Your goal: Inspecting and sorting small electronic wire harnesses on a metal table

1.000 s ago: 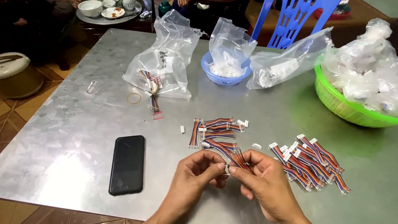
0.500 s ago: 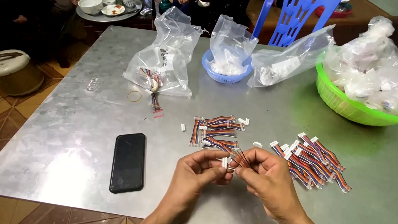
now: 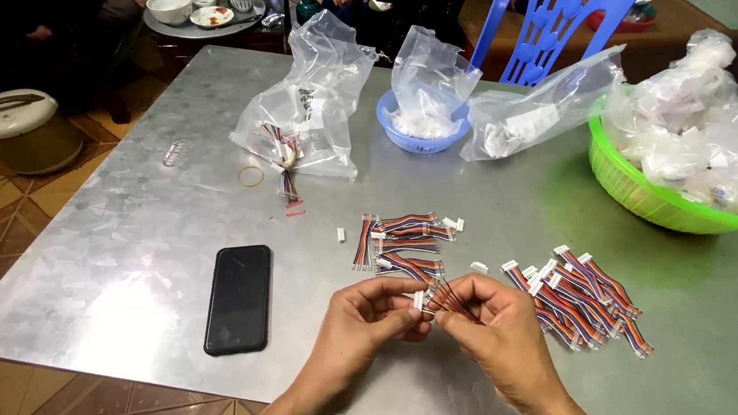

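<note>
My left hand and my right hand meet over the near part of the metal table. Together they pinch one short multicoloured wire harness; the left fingers are on its small white connector, the right fingers on the wire bundle. Just beyond the hands lies a small pile of similar harnesses. A larger pile of harnesses with white plugs lies to the right of my right hand. A few loose white connectors sit between the piles.
A black phone lies face up left of my hands. Farther back are a clear bag with wires, a blue bowl with a bag, another clear bag, and a green basket of bags. A rubber band lies near the bag.
My hands have drawn slightly closer together on the harness and the view has shifted a little. Nothing else on the table has moved.
</note>
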